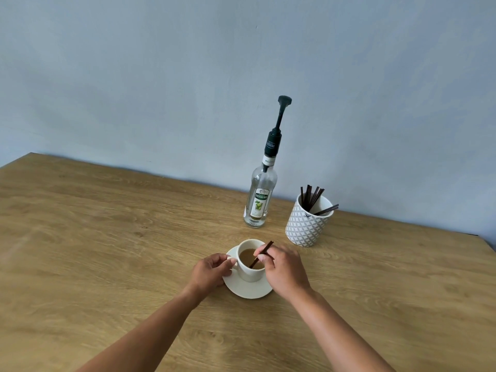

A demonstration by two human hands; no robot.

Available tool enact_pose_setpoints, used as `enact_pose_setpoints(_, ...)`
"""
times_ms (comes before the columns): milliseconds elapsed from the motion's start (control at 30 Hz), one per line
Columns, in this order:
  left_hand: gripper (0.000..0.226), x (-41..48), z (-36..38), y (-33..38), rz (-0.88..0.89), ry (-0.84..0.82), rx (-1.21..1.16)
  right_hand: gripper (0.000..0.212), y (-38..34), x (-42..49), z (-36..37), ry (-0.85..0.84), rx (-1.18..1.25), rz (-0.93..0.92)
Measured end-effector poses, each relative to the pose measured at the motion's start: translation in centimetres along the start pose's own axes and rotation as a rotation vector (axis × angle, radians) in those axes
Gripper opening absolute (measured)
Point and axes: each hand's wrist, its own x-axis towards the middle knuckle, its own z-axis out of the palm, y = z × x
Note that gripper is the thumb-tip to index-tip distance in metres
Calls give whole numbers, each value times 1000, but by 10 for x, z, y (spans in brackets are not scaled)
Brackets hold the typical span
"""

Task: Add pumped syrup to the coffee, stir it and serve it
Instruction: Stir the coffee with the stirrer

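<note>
A white coffee cup (248, 272) with light brown coffee stands on a white saucer (248, 291) on the wooden table (107, 237). My left hand (210, 269) pinches the cup's handle on the left side. My right hand (281, 269) holds a dark stir stick (261, 255) between its fingertips, the stick's lower end dipped in the coffee. Behind the cup stands a clear glass syrup bottle (259, 202) with a black pump (281, 111), its plunger raised and nobody touching it.
A grey-and-white patterned holder (306, 224) with several dark stir sticks stands to the right of the bottle. A pale blue wall runs along the table's far edge. The table's right corner lies at the far right.
</note>
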Motion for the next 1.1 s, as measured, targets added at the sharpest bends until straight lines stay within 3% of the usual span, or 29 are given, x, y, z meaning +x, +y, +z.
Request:
enact_pose_setpoints(400,22,-1,-1,1,-9,-9,8,20,4,1,-5,7,-144,12)
enact_pose_setpoints(767,23,-2,0,2,-7,-12,-4,18,-5,-3,3,-10,22,-16)
enact_pose_setpoints(1100,26,-1,0,1,-12,-3,-1,19,10,-2,-4,-2,-99,37)
